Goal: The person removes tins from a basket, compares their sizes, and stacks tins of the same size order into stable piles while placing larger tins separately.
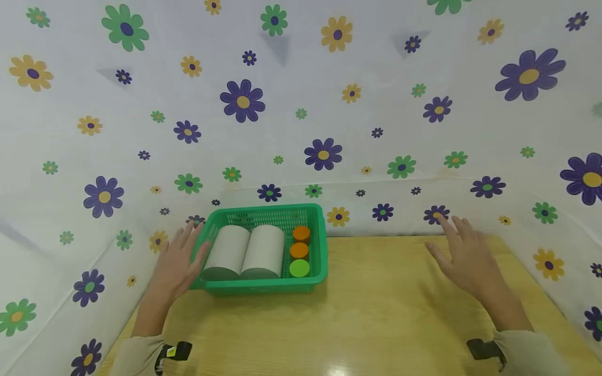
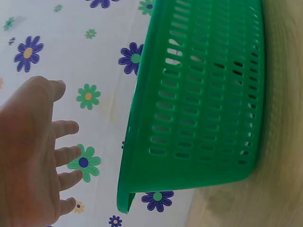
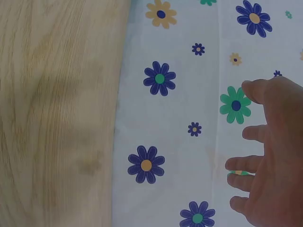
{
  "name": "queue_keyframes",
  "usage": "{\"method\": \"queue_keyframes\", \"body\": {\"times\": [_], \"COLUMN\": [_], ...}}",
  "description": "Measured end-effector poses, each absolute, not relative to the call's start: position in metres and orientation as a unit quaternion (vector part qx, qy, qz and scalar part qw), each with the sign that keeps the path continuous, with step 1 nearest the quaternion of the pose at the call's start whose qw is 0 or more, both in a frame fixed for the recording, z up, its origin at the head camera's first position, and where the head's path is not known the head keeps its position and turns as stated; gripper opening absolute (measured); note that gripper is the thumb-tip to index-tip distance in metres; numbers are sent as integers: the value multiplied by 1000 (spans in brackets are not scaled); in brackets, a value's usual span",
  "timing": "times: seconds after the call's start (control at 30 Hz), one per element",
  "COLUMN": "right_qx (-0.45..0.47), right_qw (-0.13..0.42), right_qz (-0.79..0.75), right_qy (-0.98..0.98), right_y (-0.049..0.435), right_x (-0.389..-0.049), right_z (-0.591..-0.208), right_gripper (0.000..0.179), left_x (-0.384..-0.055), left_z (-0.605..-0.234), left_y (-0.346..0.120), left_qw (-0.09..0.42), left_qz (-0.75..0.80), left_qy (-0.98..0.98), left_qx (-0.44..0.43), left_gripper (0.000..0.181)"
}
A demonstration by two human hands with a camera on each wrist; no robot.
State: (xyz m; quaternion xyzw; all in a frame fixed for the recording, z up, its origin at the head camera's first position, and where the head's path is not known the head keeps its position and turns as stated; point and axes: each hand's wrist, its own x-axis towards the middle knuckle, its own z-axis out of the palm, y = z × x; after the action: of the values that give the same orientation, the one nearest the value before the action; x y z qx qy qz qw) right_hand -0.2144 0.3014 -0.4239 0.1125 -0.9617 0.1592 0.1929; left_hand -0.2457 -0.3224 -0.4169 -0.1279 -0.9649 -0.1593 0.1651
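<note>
A green plastic basket (image 1: 263,284) with slotted walls stands on the table, left of the middle. Inside lie two white paper rolls (image 1: 264,251) side by side. Along the basket's right end sit two orange-topped round pieces (image 1: 299,250) and one lime-green-topped piece (image 1: 299,268). My left hand (image 1: 177,263) hovers at the basket's left end, its fingers extended; in the left wrist view there is a gap between the fingertips and the basket's rim. Over the right part of the table, my right hand (image 1: 467,258) is raised with fingers spread and holds nothing.
The wooden table (image 1: 376,313) reaches back to a white cloth wall (image 1: 301,130) printed with flowers, which also closes off the left and right sides. Each wrist wears a dark strap (image 1: 484,349) over a beige sleeve.
</note>
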Motion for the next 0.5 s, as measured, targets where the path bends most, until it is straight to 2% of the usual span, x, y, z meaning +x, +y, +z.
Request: {"method": "queue_keyframes", "body": {"times": [0.5], "right_qx": [119], "right_qw": [239], "right_qz": [258], "right_qy": [-928], "right_y": [269], "right_x": [-211], "right_z": [-424], "right_gripper": [72], "left_x": [-211], "left_z": [-441], "left_y": [-299], "left_qw": [253], "left_qz": [-231], "left_qy": [-927], "left_qx": [-152], "left_gripper": [52]}}
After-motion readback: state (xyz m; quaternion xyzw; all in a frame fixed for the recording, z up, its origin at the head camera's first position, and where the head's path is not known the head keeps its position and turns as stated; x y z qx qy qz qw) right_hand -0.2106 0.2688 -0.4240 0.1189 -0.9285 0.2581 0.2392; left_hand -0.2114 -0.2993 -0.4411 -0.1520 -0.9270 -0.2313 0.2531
